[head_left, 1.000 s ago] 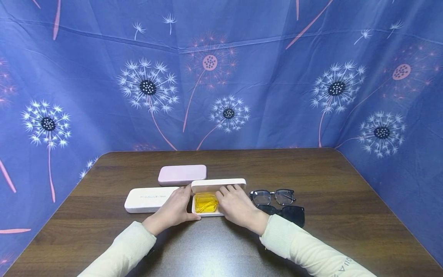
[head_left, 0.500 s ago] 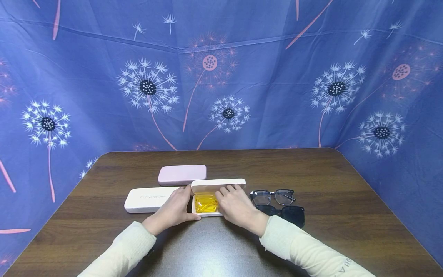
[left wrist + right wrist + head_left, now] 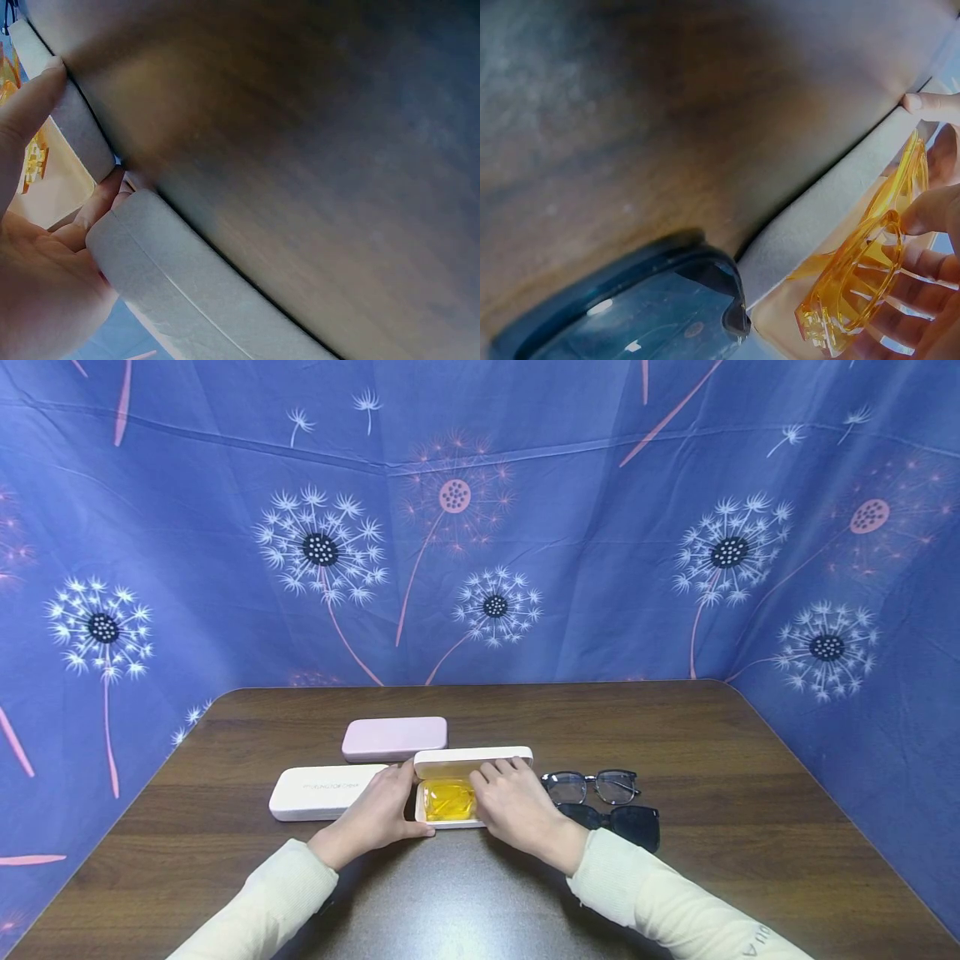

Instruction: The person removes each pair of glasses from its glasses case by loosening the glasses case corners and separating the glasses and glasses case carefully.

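Note:
An open white glasses case point(image 3: 474, 755) lies in the middle of the table, its lid raised at the back. Yellow see-through glasses point(image 3: 448, 800) are inside it. My left hand point(image 3: 378, 810) grips the case's left end, the thumb against the front wall point(image 3: 84, 135) in the left wrist view. Over the right half of the case, my right hand point(image 3: 517, 806) pinches the yellow glasses. The right wrist view shows its thumb point(image 3: 930, 210) at the yellow frame point(image 3: 841, 271) and fingers behind the lens. The right end of the case is hidden by this hand.
A closed white glasses case point(image 3: 322, 793) lies left of my left hand, with a closed pink case point(image 3: 395, 738) behind. Clear glasses point(image 3: 592, 787) and dark sunglasses point(image 3: 633, 827) lie to the right, close to my right wrist. A blue patterned cloth point(image 3: 585, 568) hangs behind.
My right hand has shifted slightly to the right, and the yellow glasses have moved a little that way in the case. My left hand stays where it was.

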`<state>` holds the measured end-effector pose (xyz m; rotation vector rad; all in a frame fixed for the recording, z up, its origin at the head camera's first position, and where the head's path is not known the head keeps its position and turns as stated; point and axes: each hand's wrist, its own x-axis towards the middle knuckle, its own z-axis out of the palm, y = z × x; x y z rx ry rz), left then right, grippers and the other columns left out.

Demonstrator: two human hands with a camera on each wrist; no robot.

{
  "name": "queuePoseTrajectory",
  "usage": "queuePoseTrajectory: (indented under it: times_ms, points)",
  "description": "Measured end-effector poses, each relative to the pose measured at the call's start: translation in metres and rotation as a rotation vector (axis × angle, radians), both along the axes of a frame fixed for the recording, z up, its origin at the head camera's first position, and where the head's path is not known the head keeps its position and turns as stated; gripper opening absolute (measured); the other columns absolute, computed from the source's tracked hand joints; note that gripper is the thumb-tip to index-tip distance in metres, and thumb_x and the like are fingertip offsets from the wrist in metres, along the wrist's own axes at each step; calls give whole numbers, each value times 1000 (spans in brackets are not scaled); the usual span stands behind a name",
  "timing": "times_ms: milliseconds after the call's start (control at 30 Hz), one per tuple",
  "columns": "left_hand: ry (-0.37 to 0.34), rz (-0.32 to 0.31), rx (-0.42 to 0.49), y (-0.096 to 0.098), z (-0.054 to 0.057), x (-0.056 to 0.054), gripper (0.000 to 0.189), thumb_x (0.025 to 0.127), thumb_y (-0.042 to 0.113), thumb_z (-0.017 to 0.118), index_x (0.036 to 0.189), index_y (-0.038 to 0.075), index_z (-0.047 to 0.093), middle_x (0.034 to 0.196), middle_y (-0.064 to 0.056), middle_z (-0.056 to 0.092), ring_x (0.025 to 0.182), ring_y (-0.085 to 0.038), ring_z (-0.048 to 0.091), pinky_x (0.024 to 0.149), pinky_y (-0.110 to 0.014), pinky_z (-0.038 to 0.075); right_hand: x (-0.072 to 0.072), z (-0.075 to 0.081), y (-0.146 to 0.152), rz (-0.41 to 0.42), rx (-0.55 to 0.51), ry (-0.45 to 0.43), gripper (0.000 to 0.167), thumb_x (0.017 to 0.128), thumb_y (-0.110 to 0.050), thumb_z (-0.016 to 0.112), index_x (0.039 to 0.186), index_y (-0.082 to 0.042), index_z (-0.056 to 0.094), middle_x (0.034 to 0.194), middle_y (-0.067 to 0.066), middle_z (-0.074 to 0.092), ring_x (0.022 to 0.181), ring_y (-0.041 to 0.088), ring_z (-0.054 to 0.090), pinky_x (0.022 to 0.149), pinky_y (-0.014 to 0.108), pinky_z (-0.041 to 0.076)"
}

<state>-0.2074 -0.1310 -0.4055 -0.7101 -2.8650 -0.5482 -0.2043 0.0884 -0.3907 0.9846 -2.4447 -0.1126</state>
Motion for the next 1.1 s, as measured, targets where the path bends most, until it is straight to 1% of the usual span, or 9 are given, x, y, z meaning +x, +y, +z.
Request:
queuePoseTrajectory:
  times_ms: [167, 400, 567, 833, 1100]
  points:
    - [16, -9, -4, -1, 0, 0, 91, 52, 39, 87, 123, 3, 42, 101, -5, 63, 97, -24, 57, 91, -41, 42, 1, 4, 3, -9, -6, 9, 19, 73, -28, 67, 82, -15, 56, 76, -2, 59, 70, 17, 57, 61, 30, 43]
    - [36, -12, -1, -1, -1, -2, 90, 51, 39, 87, 120, 2, 43, 93, -4, 61, 89, -21, 56, 86, -39, 43, 3, 10, 11, -9, -13, 21, 15, 74, -24, 65, 82, -15, 57, 75, -2, 61, 70, 17, 58, 62, 31, 45]
    - [43, -21, -1, -1, -2, -2, 88, 51, 37, 87, 119, 2, 44, 93, -5, 62, 89, -21, 56, 87, -40, 42, 7, 11, 17, 3, -35, 38, 12, 73, -22, 64, 79, -15, 57, 73, -3, 60, 69, 16, 57, 63, 30, 44]
    - [17, 0, -21, -1, -1, -1, 88, 52, 38, 87, 118, -2, 44, 94, -6, 63, 90, -22, 56, 87, -40, 42, 15, 11, 24, 22, -55, 58, 9, 74, -21, 62, 79, -14, 57, 72, -3, 60, 69, 17, 57, 60, 28, 41]
    - [19, 3, -18, -1, 0, 0, 87, 52, 39, 87, 117, -2, 45, 94, -5, 62, 89, -21, 56, 86, -39, 42, 24, 10, 28, 37, -51, 57, 11, 73, -22, 62, 77, -15, 54, 69, -5, 57, 66, 15, 56, 59, 29, 39]
